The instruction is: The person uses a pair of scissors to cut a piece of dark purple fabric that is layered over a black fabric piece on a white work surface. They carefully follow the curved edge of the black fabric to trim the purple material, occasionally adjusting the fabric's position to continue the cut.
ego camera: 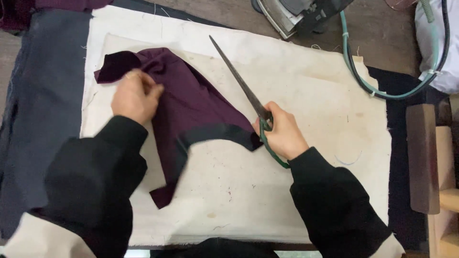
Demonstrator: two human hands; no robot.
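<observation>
Two hands working | left hand (136, 95) pinching maroon fabric piece (191, 110) at frame centre-left | right hand (282, 131) closing round long scissors (244, 88), blades together, lying beside cloth | no cut showing; trimming seemingly pending | cream pad (296, 95) lying underneath | iron (299, 14) sitting at top.

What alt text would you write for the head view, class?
A right hand holds long green-handled scissors, closed, beside a dark purple fabric piece that the left hand grips, on a stained cream pressing cloth. An iron sits beyond.
</observation>
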